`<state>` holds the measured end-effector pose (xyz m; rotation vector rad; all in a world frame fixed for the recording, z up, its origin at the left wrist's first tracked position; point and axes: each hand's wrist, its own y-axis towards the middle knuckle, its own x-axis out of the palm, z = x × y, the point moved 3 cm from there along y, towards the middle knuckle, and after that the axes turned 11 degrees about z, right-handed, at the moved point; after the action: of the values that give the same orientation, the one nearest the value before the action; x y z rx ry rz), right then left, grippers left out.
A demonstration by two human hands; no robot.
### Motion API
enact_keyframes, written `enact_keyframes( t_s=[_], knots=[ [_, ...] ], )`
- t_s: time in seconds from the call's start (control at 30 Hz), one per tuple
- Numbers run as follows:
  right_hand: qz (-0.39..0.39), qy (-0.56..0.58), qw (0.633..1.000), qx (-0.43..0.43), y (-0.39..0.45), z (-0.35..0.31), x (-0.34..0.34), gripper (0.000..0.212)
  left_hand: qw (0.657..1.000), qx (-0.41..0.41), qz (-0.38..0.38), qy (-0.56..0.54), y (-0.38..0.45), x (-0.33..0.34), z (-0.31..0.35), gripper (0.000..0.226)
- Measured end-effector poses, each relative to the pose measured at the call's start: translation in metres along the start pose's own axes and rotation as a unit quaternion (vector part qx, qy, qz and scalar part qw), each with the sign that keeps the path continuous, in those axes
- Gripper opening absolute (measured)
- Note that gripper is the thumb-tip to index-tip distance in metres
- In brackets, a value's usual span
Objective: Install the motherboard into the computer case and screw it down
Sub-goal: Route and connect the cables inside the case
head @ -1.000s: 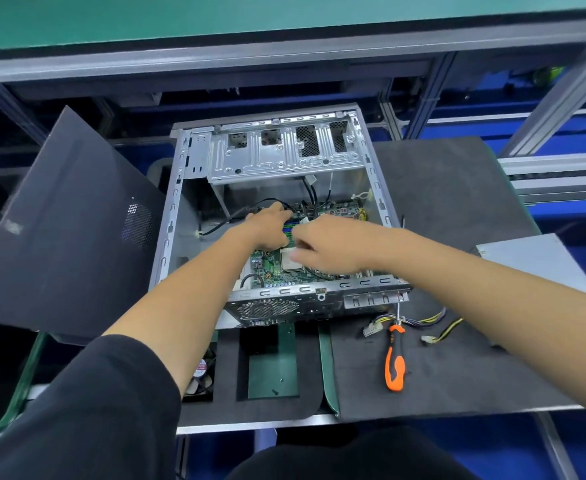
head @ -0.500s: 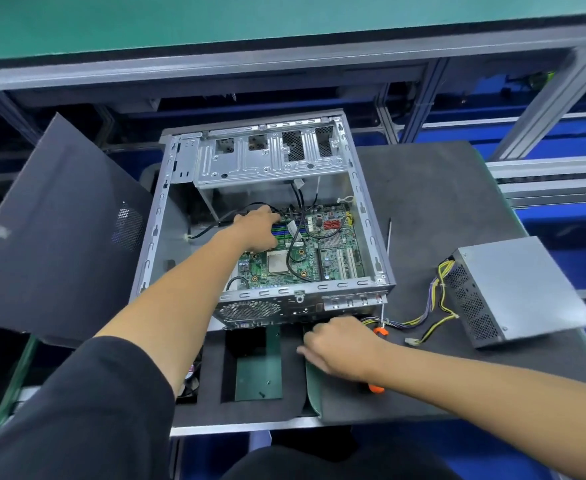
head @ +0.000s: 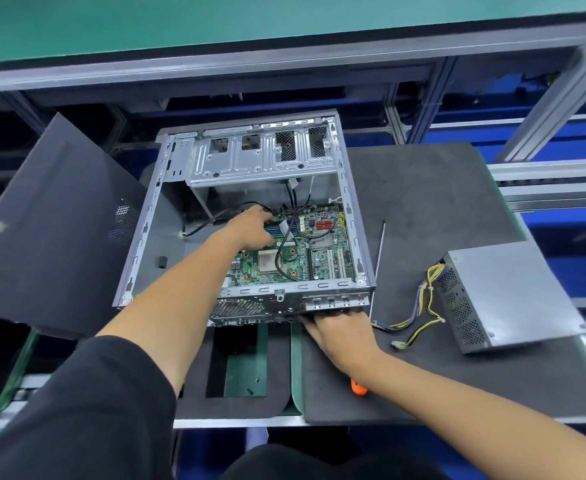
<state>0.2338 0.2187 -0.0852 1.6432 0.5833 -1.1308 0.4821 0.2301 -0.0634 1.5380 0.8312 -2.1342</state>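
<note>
Green motherboard (head: 295, 252) is lying inside the open grey metal computer case (head: 345, 188), left hand (head: 253, 228) pressing it; its fingers' curl is hidden. Right hand (head: 340, 332) is gripping the case's near edge beside the orange-handled screwdriver (head: 359, 389). Screwing appears not yet begun.

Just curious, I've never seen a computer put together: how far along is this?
The green board already lies inside the open metal case. Right now the left hand rests on the board near the black cables, while the right hand is at the case's near edge. Screwing down seems left: the orange-handled screwdriver lies unused under the right arm.
</note>
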Motion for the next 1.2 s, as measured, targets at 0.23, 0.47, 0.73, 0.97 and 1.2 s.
enact_keyframes(
  t_s=[0.23, 0.47, 0.73, 0.97, 1.2],
  knots=[
    [-0.02, 0.037, 0.999, 0.012, 0.003, 0.001, -0.001, 0.034, 1.0, -0.008, -0.002, -0.011, -0.001, 0.0, 0.0, 0.06],
    [-0.303, 0.126, 0.93, -0.167, 0.008, -0.036, -0.045, 0.022, 1.0, 0.009, -0.009, 0.009, 0.007, -0.01, 0.0, 0.049],
    [0.015, 0.341, 0.931, -0.132, 0.115, -0.058, -0.126, 0.014, 0.999, -0.007, -0.005, -0.036, 0.006, -0.018, -0.007, 0.038],
    [-0.351, 0.058, 0.932, 0.063, 0.202, 0.005, 0.002, 0.008, 0.991, -0.007, 0.027, -0.128, 0.006, -0.019, -0.014, 0.034],
    [-0.406, 0.136, 0.877, 0.217, 0.205, 0.006, 0.058, 0.042, 0.984, 0.0, 0.024, -0.174, 0.017, -0.019, -0.027, 0.024]
  ],
)
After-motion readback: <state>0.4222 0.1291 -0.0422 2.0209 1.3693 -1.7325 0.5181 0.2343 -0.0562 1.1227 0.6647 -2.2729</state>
